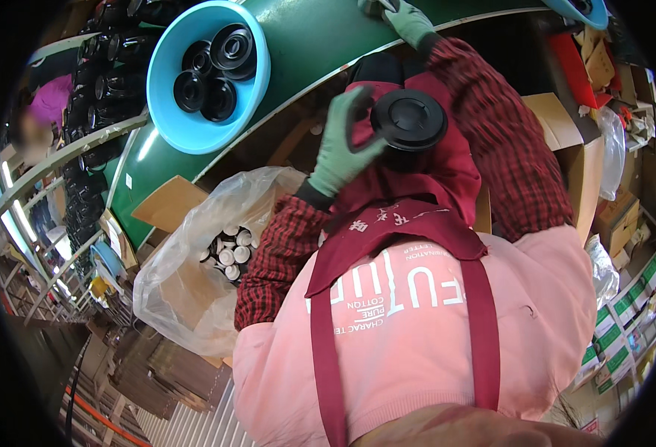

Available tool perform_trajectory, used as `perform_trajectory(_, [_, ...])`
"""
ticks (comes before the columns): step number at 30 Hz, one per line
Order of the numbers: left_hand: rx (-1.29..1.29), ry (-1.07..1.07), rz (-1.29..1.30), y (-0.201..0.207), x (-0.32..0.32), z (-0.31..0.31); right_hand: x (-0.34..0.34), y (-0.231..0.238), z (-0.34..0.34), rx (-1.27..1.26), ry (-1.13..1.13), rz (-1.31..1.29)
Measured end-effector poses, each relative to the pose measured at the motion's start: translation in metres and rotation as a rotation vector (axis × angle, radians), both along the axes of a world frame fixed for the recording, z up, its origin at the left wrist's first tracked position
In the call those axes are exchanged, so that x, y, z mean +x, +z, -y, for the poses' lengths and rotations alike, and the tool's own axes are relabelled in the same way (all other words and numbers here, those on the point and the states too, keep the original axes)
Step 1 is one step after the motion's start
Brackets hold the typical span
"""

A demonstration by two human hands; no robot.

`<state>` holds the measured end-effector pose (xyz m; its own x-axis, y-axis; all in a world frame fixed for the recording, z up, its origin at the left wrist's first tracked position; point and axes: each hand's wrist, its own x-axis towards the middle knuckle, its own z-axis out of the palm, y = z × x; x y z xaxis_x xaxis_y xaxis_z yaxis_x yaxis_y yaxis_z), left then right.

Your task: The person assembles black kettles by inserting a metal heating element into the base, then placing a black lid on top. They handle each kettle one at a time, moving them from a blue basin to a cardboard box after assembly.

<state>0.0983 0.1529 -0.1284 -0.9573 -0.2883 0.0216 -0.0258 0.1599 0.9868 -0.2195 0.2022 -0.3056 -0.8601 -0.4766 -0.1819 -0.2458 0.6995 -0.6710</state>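
Note:
A round black lid-like piece [408,119] with a raised, ringed centre sits over my lap, atop a dark part mostly hidden beneath it. My left hand [343,141], in a pale green glove, is beside its left edge. Thumb and fingers are spread in a C shape; whether the thumb touches the rim is hard to tell. My right hand [408,22], gloved the same way, reaches to the green work surface [313,37] at the top edge. Its fingertips are greyish and partly cut off, so I cannot make out anything in them.
A light blue basin [159,97] holding several black round pieces stands on the green surface. Left of my arm, a plastic-lined carton [172,283] contains small white-and-black caps [227,255]. Black parts hang on a rack [93,112] at far left. Cardboard boxes [585,171] stand at right.

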Motion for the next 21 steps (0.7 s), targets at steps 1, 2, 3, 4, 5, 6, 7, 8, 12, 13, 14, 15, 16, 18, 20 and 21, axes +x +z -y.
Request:
perform_trajectory(1, [-0.026, 0.117, -0.044, 0.008, -0.004, 0.007, 0.013, 0.013, -0.016, -0.053, 0.095, 0.011])
perform_trajectory(2, [-0.053, 0.266, -0.078, 0.016, -0.004, 0.013, 0.034, 0.085, -0.028, -0.035, 0.440, 0.068])
perform_trajectory(3, [-0.318, 0.263, -0.081, 0.027, -0.012, 0.023, 0.039, 0.096, -0.062, -0.177, 0.510, 0.071])
perform_trajectory(4, [-0.597, 0.288, -0.074, 0.038, -0.018, 0.031, 0.050, 0.138, -0.082, -0.294, 0.618, 0.380])
perform_trajectory(5, [-0.654, 0.201, -0.093, 0.045, -0.033, 0.029, 0.067, 0.146, -0.112, -0.263, 0.489, 0.259])
perform_trajectory(6, [-0.717, 0.132, -0.100, 0.050, -0.045, 0.029, 0.071, 0.204, -0.113, -0.072, 0.666, 0.446])
perform_trajectory(7, [-0.771, 0.051, -0.122, 0.058, -0.060, 0.027, 0.079, 0.217, -0.128, -0.048, 0.734, 0.345])
perform_trajectory(8, [-0.826, -0.071, -0.118, 0.053, -0.071, 0.027, 0.082, 0.225, -0.135, -0.013, 0.769, 0.288])
perform_trajectory(12, [-0.838, -0.332, 0.295, 0.055, -0.076, -0.006, 0.087, 0.226, -0.156, 0.091, 0.731, 0.219])
perform_trajectory(13, [-0.937, -0.224, 0.280, 0.057, -0.071, -0.023, 0.082, 0.206, -0.159, 0.030, 0.782, 0.015])
perform_trajectory(14, [-1.058, -0.242, 0.390, 0.070, -0.072, -0.037, 0.079, 0.185, -0.163, -0.031, 0.835, -0.183])
perform_trajectory(15, [-1.125, -0.197, 0.422, 0.069, -0.073, -0.047, 0.079, 0.169, -0.160, -0.079, 0.811, -0.281])
perform_trajectory(16, [-1.201, -0.136, 0.459, 0.069, -0.074, -0.052, 0.080, 0.162, -0.150, -0.105, 0.772, -0.297])
perform_trajectory(18, [-1.141, -0.092, 0.302, 0.056, -0.069, -0.040, 0.095, 0.145, -0.139, -0.031, 0.631, -0.390])
perform_trajectory(20, [-1.128, -0.060, 0.255, 0.050, -0.065, -0.035, 0.100, 0.146, -0.135, 0.001, 0.625, -0.428])
perform_trajectory(21, [-1.137, -0.049, 0.290, 0.058, -0.062, -0.044, 0.100, 0.142, -0.134, -0.042, 0.619, -0.462])
